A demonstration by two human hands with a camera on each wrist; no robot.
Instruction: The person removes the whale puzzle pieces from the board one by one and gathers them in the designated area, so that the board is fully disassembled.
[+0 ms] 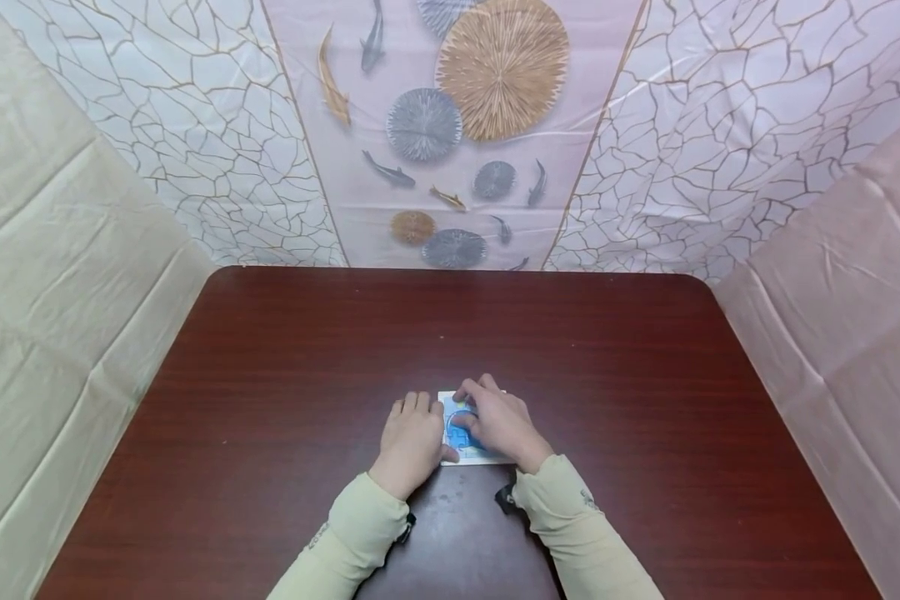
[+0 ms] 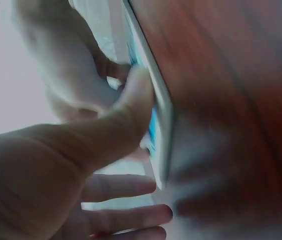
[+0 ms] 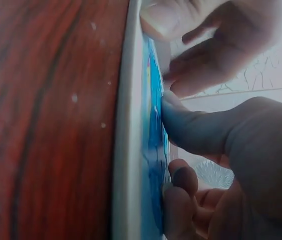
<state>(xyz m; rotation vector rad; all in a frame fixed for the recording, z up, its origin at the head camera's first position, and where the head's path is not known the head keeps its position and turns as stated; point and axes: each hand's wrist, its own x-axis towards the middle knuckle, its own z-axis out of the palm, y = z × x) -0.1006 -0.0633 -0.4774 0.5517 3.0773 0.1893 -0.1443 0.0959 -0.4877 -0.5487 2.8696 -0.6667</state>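
A small flat board (image 1: 483, 457) with a white border and a blue picture lies flat on the table. At its left side is my left hand (image 1: 411, 435). The left thumb rests on the board's near left corner, while the other fingers extend along the left edge. My right hand (image 1: 504, 423) is over the board's right part, thumb and bent fingers spread apart. In the right wrist view, the right thumb (image 3: 180, 120) and fingertips touch the blue surface (image 3: 153, 135). Whether they pinch a loose piece is hidden. In the left wrist view, the left thumb (image 2: 136, 95) presses the rim.
The dark red-brown table (image 1: 307, 350) has rounded far corners. Behind it hangs a patterned cloth (image 1: 450, 167) with fish and round motifs. Plain beige cloth (image 1: 67, 333) stands along the left side, and another beige cloth (image 1: 847, 317) along the right.
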